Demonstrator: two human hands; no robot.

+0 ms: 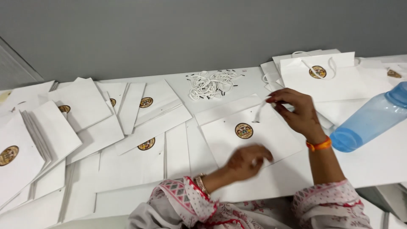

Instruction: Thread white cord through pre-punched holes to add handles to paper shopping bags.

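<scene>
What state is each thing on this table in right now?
Paper bag: flat, one cord end through its hole.
Cord: pinched by right hand, pulled taut.
Left hand: blurred, pressing on the bag.
Cord pile: loose, tangled.
Blue bottle: lying on its side.
Finished bag: handle fitted.

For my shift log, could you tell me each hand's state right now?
Left hand: blurred, curled on the white paper bag; grip unclear.
Right hand: pinching a white cord.

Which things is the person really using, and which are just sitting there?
Being used:
right hand pinching a white cord
left hand on the white paper bag
pile of white cords

Just lying about:
blue water bottle
finished bag with handles
flat bags at left
</scene>
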